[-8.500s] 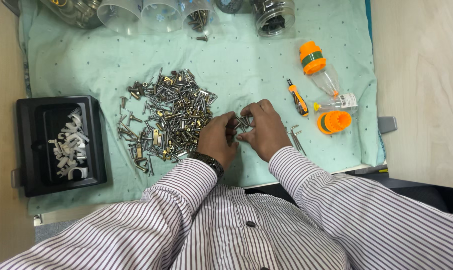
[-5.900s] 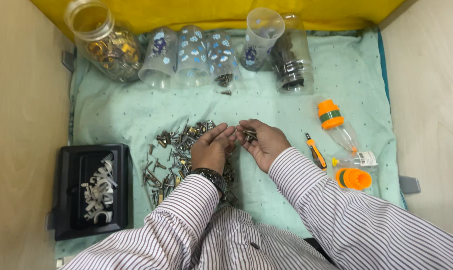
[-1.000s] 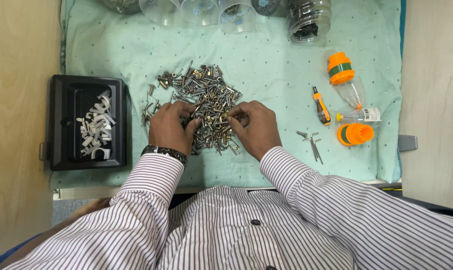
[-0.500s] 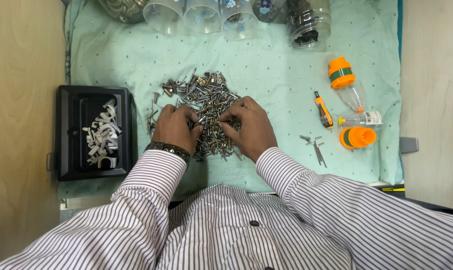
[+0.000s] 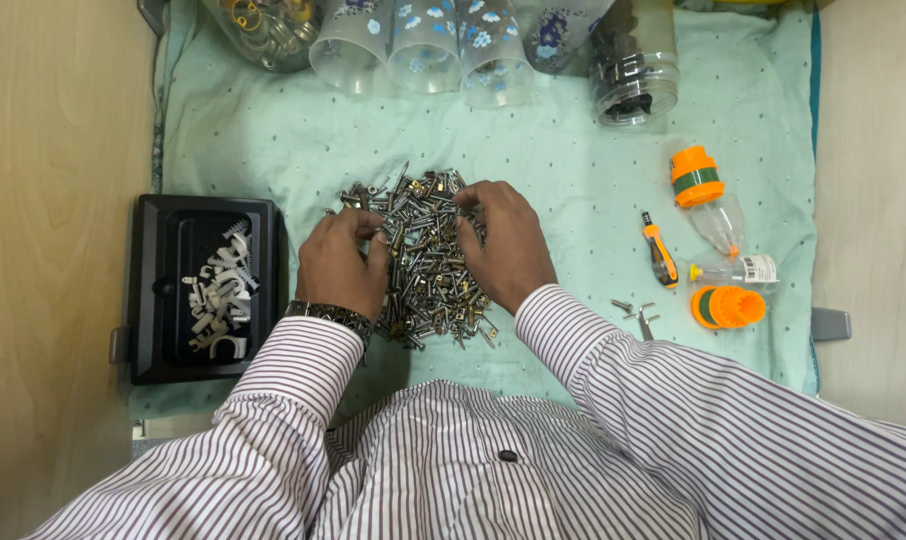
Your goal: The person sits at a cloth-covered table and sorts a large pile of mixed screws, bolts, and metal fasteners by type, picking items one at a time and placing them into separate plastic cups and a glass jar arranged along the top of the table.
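Note:
A heap of metal screws and bolts [image 5: 423,255] lies in the middle of a pale green cloth [image 5: 563,160]. My left hand [image 5: 340,262] rests on the heap's left side, fingers curled into the screws. My right hand [image 5: 503,243] covers the heap's right side, fingertips pressing into the pile near its top. Whether either hand pinches a single screw is hidden by the fingers. A watch band [image 5: 328,316] sits on my left wrist, and both arms wear striped sleeves.
A black tray [image 5: 158,290] with white plastic clips stands left. Clear cups [image 5: 428,45] and jars [image 5: 628,65] line the far edge. At right lie an orange-capped bottle [image 5: 708,195], a small screwdriver [image 5: 659,250], an orange lid [image 5: 728,307] and loose metal bits [image 5: 638,315].
Both hands have stayed on the screw heap, shifting slightly apart to its two sides. The view has drifted a little, bringing the cups and jars further into sight.

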